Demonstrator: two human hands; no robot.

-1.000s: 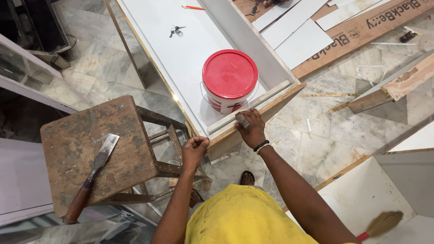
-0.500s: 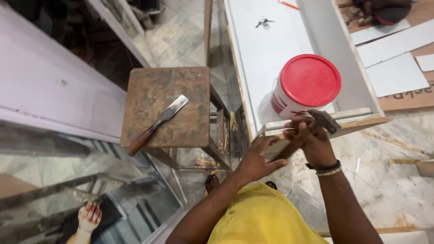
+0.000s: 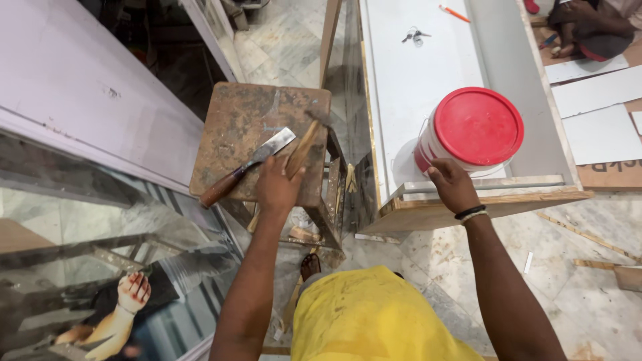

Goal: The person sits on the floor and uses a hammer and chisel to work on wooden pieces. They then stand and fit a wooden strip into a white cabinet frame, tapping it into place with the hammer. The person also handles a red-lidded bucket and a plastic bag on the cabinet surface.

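Note:
My left hand [image 3: 277,186] is over the worn wooden stool [image 3: 234,127] and grips the wooden handle of a hammer [image 3: 304,144], whose head lies on the stool top. A chisel [image 3: 244,167] with a brown handle lies on the stool just left of that hand. My right hand [image 3: 451,187] rests with fingers apart on the near end of a white open cabinet box [image 3: 414,80], touching the bottom of a white paint bucket with a red lid [image 3: 475,130]. I wear a yellow shirt.
A reflective glass panel [image 3: 100,267] and a pale board [image 3: 73,87] lie to the left. A set of keys [image 3: 414,35] and an orange pencil [image 3: 453,12] lie in the box. Another person [image 3: 588,27] sits at the top right among white panels. Wood scraps litter the marble floor.
My left hand has moved from the box edge to the stool, carrying the hammer with it. My right hand stays at the box end by the bucket. The view has shifted.

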